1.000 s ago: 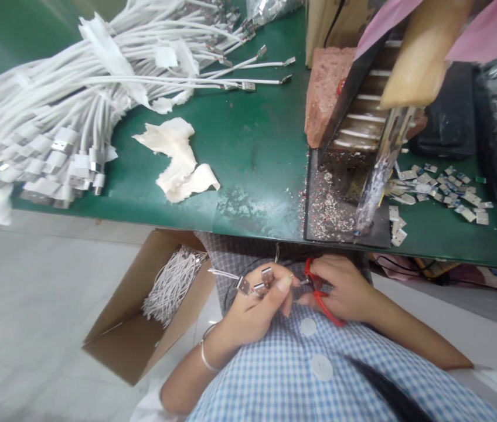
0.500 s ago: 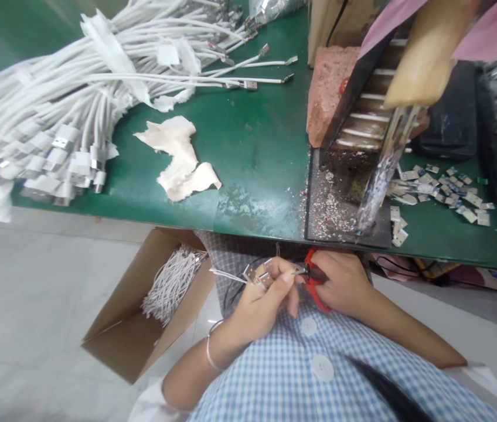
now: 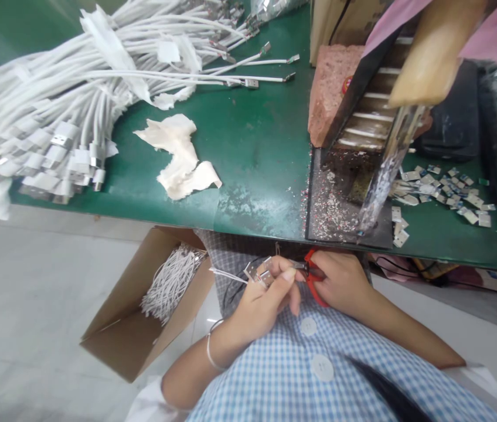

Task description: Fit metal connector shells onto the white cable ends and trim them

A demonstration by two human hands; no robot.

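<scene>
My left hand is closed around a few short white cables with metal USB connectors; their wire ends stick out to the left. Thumb and index finger pinch together at the tip of the scissors, and what lies between them is too small to make out. My right hand grips a pair of red-handled scissors, fingers through the loops, blades pointing left at my left fingertips. Both hands are above my lap, just in front of the bench edge.
On the green bench lie a bundle of white USB cables and a torn cloth scrap. A soldering iron leans over a dark plate beside a brick. Loose USB connectors lie right. A cardboard box holds white wires.
The scissors and both hands stay almost where they were. The blades have shifted slightly at my left fingertips, and the left fingers have moved a little.
</scene>
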